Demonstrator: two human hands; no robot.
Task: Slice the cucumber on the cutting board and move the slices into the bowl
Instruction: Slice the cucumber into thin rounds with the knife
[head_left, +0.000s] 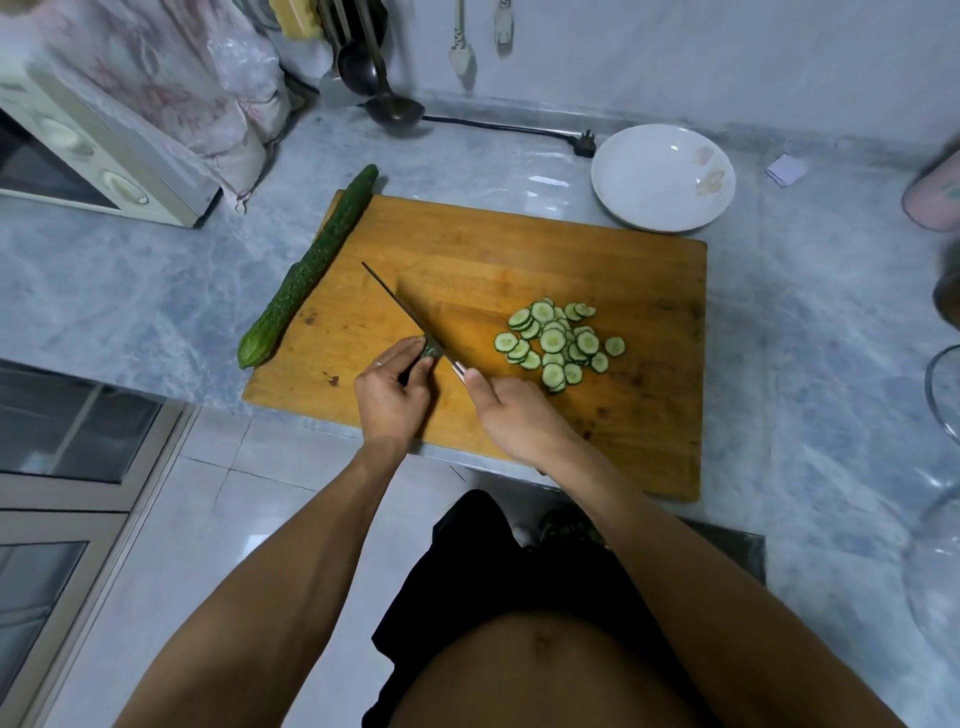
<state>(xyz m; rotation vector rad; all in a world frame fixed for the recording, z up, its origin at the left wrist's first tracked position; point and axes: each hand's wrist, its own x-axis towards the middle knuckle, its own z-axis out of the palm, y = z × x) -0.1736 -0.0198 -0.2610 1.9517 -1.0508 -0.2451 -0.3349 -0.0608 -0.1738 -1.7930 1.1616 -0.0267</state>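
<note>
1. One short cucumber stub (430, 351) is all that remains under your left hand (390, 396), whose fingertips pinch it against the cutting board (519, 249) near the front edge. Judged by its size, it will be light, firm and wet-skinned, apt to roll or squirt away; hold it by its bumpy green sides, fingertips tucked back from the blade.
2. Your right hand (511, 413) is wrapped round the handle of the knife (402, 309), forefinger along the top; the thin dark blade lies right against the stub.
3. Cut slices (558, 343) lie in a loose overlapping heap to the right on the board: thin pale discs with dark rims, probably limp, moist and clingy. Scooping them together should work better than picking singly.
4. A whole cucumber (311, 265), long, dark and knobbly, rests along the board's left edge, partly on the surface (156, 291).
5. The board is flat, honey-coloured wood with dark marks.
6. The bowl (618, 197), white, shallow and glossy, probably ceramic and breakable, sits just beyond the board's far right corner on the grey marbled surface.
</note>
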